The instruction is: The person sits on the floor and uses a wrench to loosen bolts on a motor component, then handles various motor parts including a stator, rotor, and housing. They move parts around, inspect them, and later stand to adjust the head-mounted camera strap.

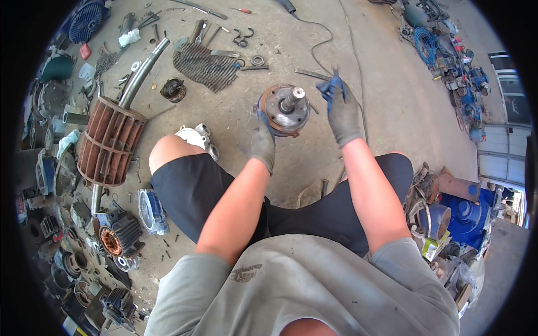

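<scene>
Between my hands stands a round metal motor part [284,115], with a flanged cover, bolt holes and a bright shaft pointing up. Its rim is rusty brown. My left hand [263,139], in a grey and blue work glove, grips the left side of that rim. To the right of the part and apart from it, my gloved right hand [342,112] is raised with fingers closed. A small dark tip shows above those fingers; what it belongs to is hidden. A flat metal bar [312,73] lies on the floor just beyond this hand.
A large rusty rotor [111,143] with a long shaft lies at left, near an open motor [119,232]. Ahead are a corrugated mat [204,64] with tools, a bearing [257,60] and a cable [320,42]. Motor parts [473,84] line the right side.
</scene>
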### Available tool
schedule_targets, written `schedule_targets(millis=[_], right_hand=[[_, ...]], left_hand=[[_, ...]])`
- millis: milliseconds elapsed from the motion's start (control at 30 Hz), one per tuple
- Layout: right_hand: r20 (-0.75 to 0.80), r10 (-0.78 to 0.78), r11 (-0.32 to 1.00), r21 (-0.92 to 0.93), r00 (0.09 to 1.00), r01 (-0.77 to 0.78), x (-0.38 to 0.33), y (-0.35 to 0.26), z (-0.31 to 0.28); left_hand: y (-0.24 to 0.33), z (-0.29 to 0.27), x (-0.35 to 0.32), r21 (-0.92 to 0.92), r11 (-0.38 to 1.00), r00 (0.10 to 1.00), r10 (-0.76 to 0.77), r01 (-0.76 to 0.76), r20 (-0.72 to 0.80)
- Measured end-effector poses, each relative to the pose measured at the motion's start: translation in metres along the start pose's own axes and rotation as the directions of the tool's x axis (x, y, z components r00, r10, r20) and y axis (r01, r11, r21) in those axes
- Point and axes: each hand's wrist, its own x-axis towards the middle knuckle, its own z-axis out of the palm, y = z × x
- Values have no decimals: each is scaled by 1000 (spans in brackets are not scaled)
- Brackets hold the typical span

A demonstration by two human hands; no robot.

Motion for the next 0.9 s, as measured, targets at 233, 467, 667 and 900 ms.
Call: schedule_targets(millis=[233,467,667,900], right_hand=[[-60,-100,993,-73,993,96,-15,-2,72],[-170,267,829,542,949,-137,-14,-9,56],[297,682,729,-338,668,-594,-68,26,5],[467,692,699,-625,550,-349,-37,17,-9]], left_hand=[[32,-6,44,164,898,912,393,-409,119],[34,13,50,141,937,946,323,-321,7],[43,13,42,163,911,925,377,-378,36],[47,17,29,291,866,911,410,-406,52]])
